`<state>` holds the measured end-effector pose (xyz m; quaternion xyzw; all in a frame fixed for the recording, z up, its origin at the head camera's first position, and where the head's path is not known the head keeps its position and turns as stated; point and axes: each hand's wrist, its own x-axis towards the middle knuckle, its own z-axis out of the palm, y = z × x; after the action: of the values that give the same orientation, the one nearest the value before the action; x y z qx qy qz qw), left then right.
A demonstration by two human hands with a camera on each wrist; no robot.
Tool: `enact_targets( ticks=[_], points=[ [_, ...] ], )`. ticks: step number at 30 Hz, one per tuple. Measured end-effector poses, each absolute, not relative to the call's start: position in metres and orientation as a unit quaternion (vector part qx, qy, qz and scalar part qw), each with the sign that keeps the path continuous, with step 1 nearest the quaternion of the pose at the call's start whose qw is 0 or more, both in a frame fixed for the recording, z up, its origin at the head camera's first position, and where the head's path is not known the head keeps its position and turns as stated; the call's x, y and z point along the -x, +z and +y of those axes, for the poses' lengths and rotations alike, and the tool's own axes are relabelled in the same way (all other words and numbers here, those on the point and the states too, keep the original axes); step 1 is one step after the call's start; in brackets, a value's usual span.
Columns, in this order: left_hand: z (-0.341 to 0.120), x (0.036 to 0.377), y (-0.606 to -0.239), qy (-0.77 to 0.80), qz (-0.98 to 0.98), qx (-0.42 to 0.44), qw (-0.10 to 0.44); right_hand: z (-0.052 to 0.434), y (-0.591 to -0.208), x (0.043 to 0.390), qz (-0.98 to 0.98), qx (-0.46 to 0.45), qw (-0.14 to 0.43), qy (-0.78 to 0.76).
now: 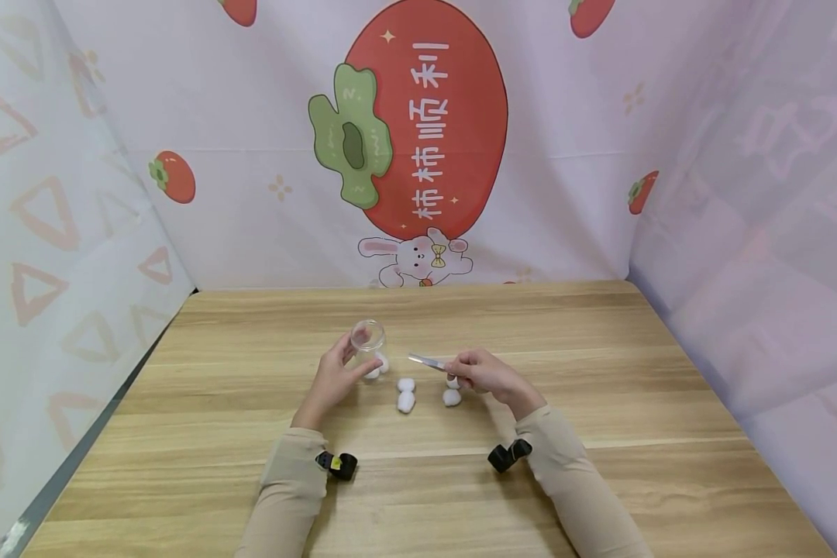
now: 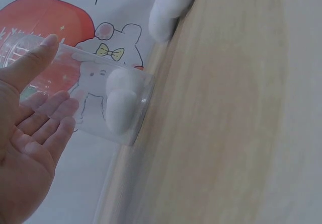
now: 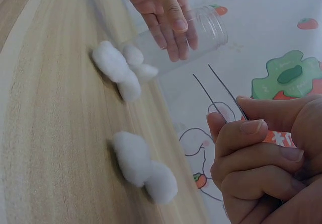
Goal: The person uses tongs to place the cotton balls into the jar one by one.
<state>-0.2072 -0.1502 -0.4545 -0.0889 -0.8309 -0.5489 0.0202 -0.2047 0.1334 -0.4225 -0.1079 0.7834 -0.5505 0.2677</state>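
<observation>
My left hand [image 1: 333, 378] holds a clear plastic jar [image 1: 368, 336] that stands upright and open-topped on the wooden table. The thumb and fingers reach around its side. Two white cotton balls [image 2: 121, 110] lie at the bottom of the jar. In my right hand [image 1: 487, 373] is a pair of metal tweezers [image 1: 427, 362], pinched between thumb and fingers. Its tips point toward the jar, stand slightly apart and have nothing between them. Below the right hand are two cotton balls [image 3: 133, 158], partly covered by the hand in the head view.
Another pair of cotton balls [image 1: 406, 396] lies on the table [image 1: 418, 496] just right of the jar. A white cloth backdrop [image 1: 251, 217] with a persimmon print rises behind the table's far edge, and cloth hangs along both sides.
</observation>
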Motion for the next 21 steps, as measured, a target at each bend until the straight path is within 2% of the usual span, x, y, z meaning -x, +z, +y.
enact_targets(
  ticks=[13, 21],
  points=[
    [-0.151, 0.208, -0.456, -0.55, -0.83, 0.092, 0.02, 0.137, -0.437, 0.204, 0.795, 0.085, 0.271, -0.537],
    [-0.151, 0.208, -0.456, -0.554, -0.827, 0.093, 0.023, 0.138, -0.442, 0.202, 0.797, 0.103, 0.275, -0.527]
  ],
)
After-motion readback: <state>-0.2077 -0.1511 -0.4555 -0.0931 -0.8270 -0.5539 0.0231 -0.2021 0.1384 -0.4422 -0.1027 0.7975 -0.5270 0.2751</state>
